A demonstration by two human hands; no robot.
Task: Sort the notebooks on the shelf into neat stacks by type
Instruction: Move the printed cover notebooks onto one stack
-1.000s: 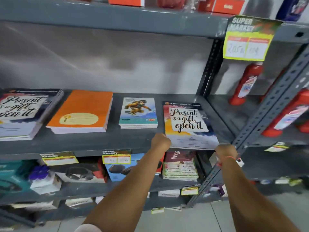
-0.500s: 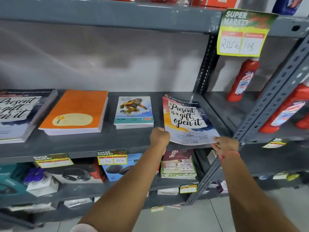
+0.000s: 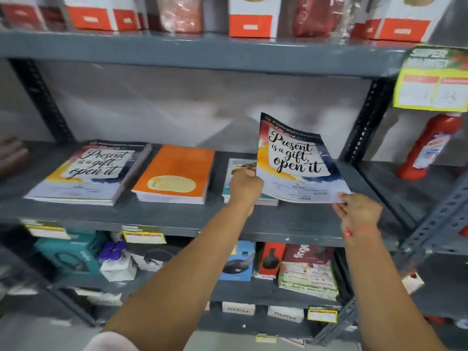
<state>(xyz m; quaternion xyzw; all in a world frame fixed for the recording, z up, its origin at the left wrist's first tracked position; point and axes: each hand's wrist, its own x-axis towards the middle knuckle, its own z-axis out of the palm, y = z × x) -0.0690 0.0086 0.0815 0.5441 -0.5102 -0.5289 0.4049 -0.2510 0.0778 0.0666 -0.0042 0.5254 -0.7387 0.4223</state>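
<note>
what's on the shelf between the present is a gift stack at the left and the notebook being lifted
In the head view: an orange notebook stack, then a small illustrated stack, partly hidden by the left hand.

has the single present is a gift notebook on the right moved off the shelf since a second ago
Yes. The thin "Present is a gift" notebook has lifted off the grey metal shelf, tilted upward and leftward, now overlapping the small cartoon-cover notebook stack.

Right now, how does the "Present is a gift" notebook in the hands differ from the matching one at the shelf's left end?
The held notebook is lifted and tilted; the left stack lies flat. The held notebook is single and thin; the left stack holds several. They share a cover.
</note>
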